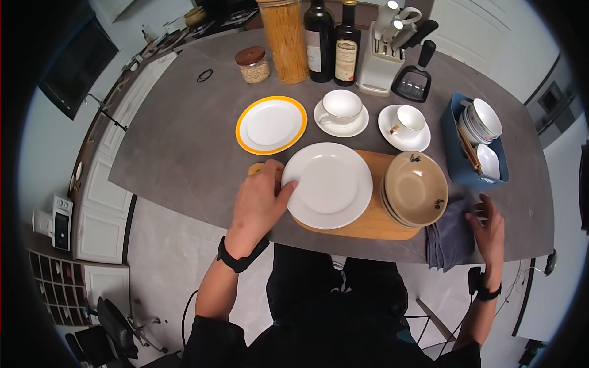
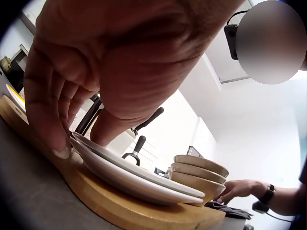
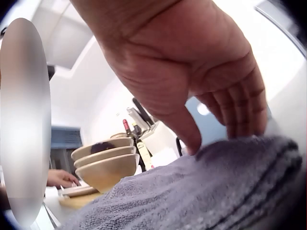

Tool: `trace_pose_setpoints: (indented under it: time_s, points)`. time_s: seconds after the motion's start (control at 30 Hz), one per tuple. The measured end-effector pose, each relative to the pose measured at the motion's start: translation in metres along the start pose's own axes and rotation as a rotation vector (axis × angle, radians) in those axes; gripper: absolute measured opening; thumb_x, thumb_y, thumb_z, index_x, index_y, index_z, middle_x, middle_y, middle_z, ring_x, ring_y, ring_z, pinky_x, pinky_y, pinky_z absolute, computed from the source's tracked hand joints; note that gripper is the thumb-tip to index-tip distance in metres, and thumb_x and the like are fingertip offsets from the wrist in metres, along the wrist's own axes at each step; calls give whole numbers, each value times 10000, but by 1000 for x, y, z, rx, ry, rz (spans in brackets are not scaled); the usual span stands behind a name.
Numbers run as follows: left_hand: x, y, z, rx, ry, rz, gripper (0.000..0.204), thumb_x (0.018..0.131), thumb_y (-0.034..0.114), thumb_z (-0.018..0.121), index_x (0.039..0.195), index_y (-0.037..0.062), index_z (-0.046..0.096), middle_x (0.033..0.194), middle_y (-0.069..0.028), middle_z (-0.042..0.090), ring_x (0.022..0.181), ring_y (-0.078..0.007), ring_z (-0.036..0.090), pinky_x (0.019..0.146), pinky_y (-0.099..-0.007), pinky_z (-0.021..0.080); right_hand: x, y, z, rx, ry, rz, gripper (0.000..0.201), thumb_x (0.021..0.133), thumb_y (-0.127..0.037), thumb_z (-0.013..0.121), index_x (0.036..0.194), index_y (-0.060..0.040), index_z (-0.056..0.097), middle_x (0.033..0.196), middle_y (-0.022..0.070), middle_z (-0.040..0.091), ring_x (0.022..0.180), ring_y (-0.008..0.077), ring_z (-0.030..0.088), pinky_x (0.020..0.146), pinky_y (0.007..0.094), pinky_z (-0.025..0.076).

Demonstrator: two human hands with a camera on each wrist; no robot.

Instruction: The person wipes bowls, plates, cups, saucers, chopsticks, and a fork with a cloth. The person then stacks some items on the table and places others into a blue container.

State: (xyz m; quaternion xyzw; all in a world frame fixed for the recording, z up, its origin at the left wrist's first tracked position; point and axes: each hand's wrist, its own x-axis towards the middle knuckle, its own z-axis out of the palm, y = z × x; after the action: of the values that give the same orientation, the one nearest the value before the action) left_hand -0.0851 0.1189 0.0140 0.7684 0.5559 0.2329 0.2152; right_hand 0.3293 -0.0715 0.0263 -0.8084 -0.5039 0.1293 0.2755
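Two stacked white plates [image 2: 139, 179] lie on a wooden cutting board [image 1: 368, 228]. My left hand [image 1: 257, 199] pinches the rim of the top plate [image 1: 329, 184] from the left, thumb on its upper face and fingertips at the edge. At the board's right end stands a stack of three beige bowls [image 1: 416, 187]. A folded grey towel [image 1: 450, 236] lies to the right of the bowls, partly over the table's front edge. My right hand [image 1: 489, 227] is at the towel's right side, fingers loosely bent and fingertips at the cloth in the right wrist view.
Behind the board are a yellow-rimmed plate [image 1: 270, 126] and two white cups [image 1: 342, 107] on saucers. A blue bin [image 1: 454, 156] with bowls and chopsticks stands at the right. Farther back are a pasta jar [image 1: 285, 46], two dark bottles [image 1: 320, 43] and a knife block [image 1: 377, 64].
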Motion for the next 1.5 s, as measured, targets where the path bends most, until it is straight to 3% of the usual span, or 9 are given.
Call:
trace_pose_setpoints:
  time_s: [0.07,0.17,0.23,0.3,0.43,0.73,0.9,1.13,1.5]
  points:
    - [1,-5,1,-34,-12,4,263,894,165,743,1053,-29,659,781,-161,688,666,-266,670,654,-365,525,-16,-27,2,-348,318,-181,276,903,-126,740,1109,34,650,942,168,715,801,258,683,735,381,526]
    - [3,-8,2,-70,-15,18,249,888,150,748,1032,-31,656,778,-156,687,653,-262,662,658,-365,528,-57,-100,22,314,-87,-96,139,939,-112,707,927,26,706,869,135,704,740,184,672,687,321,538]
    - [4,-9,4,-92,11,13,235,885,140,750,1015,-29,653,783,-152,689,646,-255,661,649,-356,530,-73,-136,53,440,-327,-172,334,922,-189,753,1180,13,685,986,176,732,952,276,736,862,350,563]
    - [3,-10,5,-95,29,39,222,885,129,746,1007,-29,650,787,-151,688,646,-252,662,644,-354,528,-73,-152,82,337,-415,-389,712,943,-204,726,1501,61,372,1389,314,548,1301,449,551,1065,464,461]
    - [-3,-15,3,-174,24,9,203,935,109,690,1070,-23,615,801,-110,692,648,-190,661,611,-315,534,-71,-164,117,362,-400,-370,859,967,-209,690,1548,123,150,1586,388,206,1501,515,205,1216,485,257]
    - [-2,-26,-28,-906,-7,-131,308,1031,179,602,1253,-14,511,886,-38,719,739,-68,668,595,-237,557,-58,-210,126,223,-137,-505,796,1000,-117,614,1564,110,101,1599,388,154,1512,517,171,1217,481,234]
    - [41,-42,-66,-940,90,-116,305,1019,141,614,1228,-48,496,844,-78,708,710,-107,683,590,-241,586,33,-258,160,386,-67,-410,587,976,-93,619,1414,187,346,1090,377,635,973,478,678,764,496,527]
    - [116,-106,-58,-780,82,-202,269,966,118,670,1132,-67,566,850,-89,684,660,-127,686,561,-240,595,139,-286,233,66,-136,-341,396,907,-191,694,1053,163,596,1029,344,679,966,464,694,851,468,571]
    - [123,-127,-26,-482,142,-280,237,886,124,738,1042,-20,630,863,-78,676,620,-134,674,506,-268,568,150,-286,263,-140,-119,-420,272,902,-87,592,1051,138,633,1074,324,680,1001,412,707,852,431,591]
